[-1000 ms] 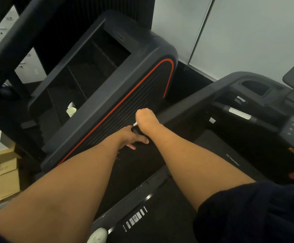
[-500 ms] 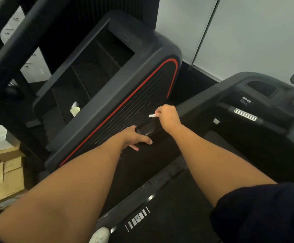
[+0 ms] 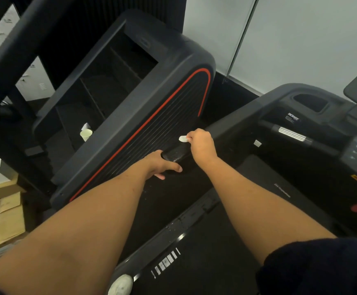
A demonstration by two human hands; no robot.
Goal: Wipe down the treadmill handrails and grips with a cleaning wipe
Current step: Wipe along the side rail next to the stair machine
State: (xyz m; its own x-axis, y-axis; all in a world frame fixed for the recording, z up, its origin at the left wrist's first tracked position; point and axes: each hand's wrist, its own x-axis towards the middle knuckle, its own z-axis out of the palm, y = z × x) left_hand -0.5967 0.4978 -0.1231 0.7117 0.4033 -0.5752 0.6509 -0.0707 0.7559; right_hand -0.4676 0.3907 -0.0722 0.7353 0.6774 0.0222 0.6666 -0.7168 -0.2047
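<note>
One small white wipe [image 3: 183, 139] peeks from the right hand [image 3: 202, 145], over the handrail [image 3: 174, 154].

Most of wipe [image 3: 183, 139] inside right hand [image 3: 202, 145]

The handrail [image 3: 176, 154] is glossy black with a wet, speckled sheen, and the white wipe [image 3: 183, 139] looks like thin soft paper or cloth. The machine housing [image 3: 173, 60] at far left is matt grey plastic; the sensor strip [image 3: 290, 133] at far right is bright ribbed metal, the boxes [image 3: 1, 226] at near left dull brown cardboard.
</note>
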